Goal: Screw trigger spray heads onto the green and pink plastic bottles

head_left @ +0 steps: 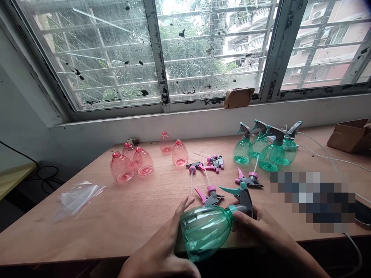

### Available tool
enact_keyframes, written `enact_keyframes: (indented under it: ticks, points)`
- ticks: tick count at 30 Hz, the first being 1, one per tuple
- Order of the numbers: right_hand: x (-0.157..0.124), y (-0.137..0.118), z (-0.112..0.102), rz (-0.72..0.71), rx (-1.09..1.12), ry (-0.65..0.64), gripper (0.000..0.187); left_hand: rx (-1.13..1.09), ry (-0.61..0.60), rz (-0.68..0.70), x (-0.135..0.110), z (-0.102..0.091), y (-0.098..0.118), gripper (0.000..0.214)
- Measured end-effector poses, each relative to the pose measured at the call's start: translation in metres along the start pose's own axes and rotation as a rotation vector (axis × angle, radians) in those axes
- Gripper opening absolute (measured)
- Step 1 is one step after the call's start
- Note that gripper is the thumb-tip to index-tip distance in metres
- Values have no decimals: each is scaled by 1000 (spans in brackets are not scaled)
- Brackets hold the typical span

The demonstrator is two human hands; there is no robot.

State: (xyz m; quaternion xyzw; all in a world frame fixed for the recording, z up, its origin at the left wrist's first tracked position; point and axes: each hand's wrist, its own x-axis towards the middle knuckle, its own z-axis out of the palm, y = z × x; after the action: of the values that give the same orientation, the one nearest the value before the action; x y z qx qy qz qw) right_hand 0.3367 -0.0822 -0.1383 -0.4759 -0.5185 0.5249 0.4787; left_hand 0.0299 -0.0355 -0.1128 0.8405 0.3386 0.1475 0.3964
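Observation:
A clear green spray bottle [206, 231] lies tilted on its side in front of me, over the table's near edge, with its grey and green trigger head pointing right. My left hand [164, 245] cups its base, thumb below and fingers along the far side. At the neck, my right hand [262, 224] is closed around the collar, its thumb on the near side and its other fingers mostly hidden. Just behind the bottle lies a pink and grey spray head [211, 196]. Another pink spray head [249, 179] rests to the right, its tube pointing up.
Several green spray bottles [269, 154] with heads stand at the back right. Several open pink bottles [143, 162] stand on the left. More pink spray heads [215, 163] lie mid-table. A plastic bag [78, 199], a cardboard box [348, 137] and a blurred patch [319, 200] flank them.

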Motion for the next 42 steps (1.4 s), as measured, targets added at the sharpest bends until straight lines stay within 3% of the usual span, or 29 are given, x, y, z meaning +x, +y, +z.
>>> enact_keyframes:
  ticks: [8, 15, 19, 21, 26, 32, 34, 38, 42]
  points:
    - [-1, 1, 2, 26, 60, 33, 48, 8, 25, 0, -1, -2, 3, 127]
    - [-1, -3, 3, 22, 35, 5, 51, 0, 6, 35, 1, -3, 0, 141]
    - [-1, -2, 2, 19, 57, -6, 47, -60, -36, 76, -1, -7, -3, 103]
    - [-1, -1, 1, 21, 64, -7, 48, -84, -35, 68, -2, -8, -2, 94]
    - [0, 0, 1, -6, 71, -4, 48, -25, 17, -10, -1, -3, 1, 122]
    - [0, 2, 0, 7, 77, -2, 48, -13, 20, 8, 0, -2, -1, 134]
    - [-1, 1, 1, 11, 82, -1, 50, -46, 6, 43, -1, -4, -3, 124]
    - [-1, 0, 1, -1, 73, -4, 49, -118, -10, 50, -3, -7, -5, 84]
    - [-1, 1, 1, -2, 91, 11, 48, -51, 17, -1, -2, -4, -1, 108]
